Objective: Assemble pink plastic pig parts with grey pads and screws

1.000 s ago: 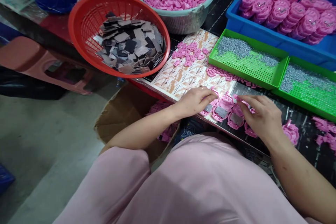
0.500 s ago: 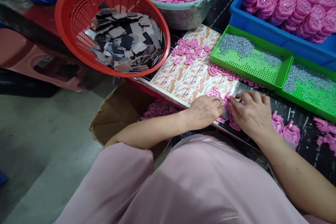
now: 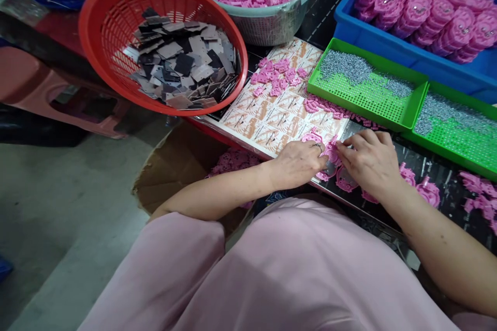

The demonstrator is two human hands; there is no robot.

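My left hand (image 3: 301, 163), a ring on one finger, lies at the table's front edge with its fingers curled down on a pink plastic housing (image 3: 311, 135). To its right, my right hand (image 3: 368, 159) has thumb and forefinger pinched together at a small upright pink plastic piece (image 3: 331, 149) over the same spot. What lies under the fingertips is partly hidden. Another pink housing (image 3: 345, 180) sits just below the right fingers, and more pink housings (image 3: 428, 192) lie beyond the right wrist.
Green trays (image 3: 367, 94) of small metal screws stand behind my hands. A blue bin (image 3: 345, 28) holds stacked pink housings. A red basket (image 3: 87, 36) of dark flat plates and a grey-green basin (image 3: 256, 23) of pink parts stand left. An open carton (image 3: 155, 173) is below the edge.
The view has shifted slightly. A pale bit visible between my right thumb and fingers earlier no longer shows. The right fingers are closer together, while the left hand stays on the pink housing.
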